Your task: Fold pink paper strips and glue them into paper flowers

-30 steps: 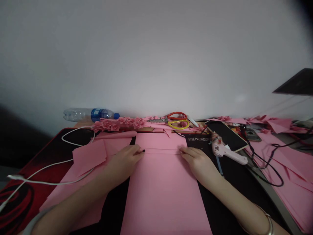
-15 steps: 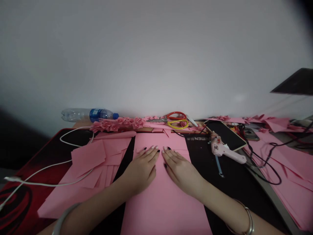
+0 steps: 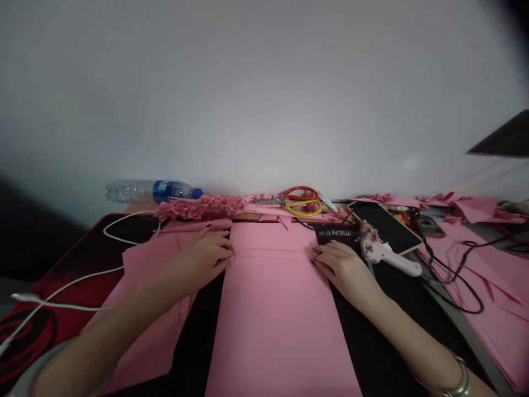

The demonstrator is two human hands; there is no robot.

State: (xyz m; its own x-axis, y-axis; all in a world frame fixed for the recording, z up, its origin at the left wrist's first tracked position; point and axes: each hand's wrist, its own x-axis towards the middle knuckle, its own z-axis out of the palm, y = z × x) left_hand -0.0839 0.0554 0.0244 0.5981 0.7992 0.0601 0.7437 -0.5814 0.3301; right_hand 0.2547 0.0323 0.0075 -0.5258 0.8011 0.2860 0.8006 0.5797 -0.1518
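A long pink paper sheet (image 3: 276, 320) lies flat before me, with a narrow folded band across it near its far end. My left hand (image 3: 209, 253) is at the sheet's left edge, thumb and index finger pinching the end of the band, the other fingers partly raised. At the right edge my right hand (image 3: 341, 267) has its fingers pressed together on the opposite end of the band.
Pink paper pieces (image 3: 152, 353) lie on the left, with a white cable (image 3: 78, 307). Along the wall are a bottle (image 3: 138, 191), paper flowers (image 3: 198, 207) and scissors (image 3: 303, 207). A glue gun (image 3: 390, 257), a phone (image 3: 388, 226) and more pink paper (image 3: 491, 309) are on the right.
Both hands have moved apart from the sheet's middle to its left and right edges. The flat, spread fingers now close on the edges, and the band between them is uncovered.
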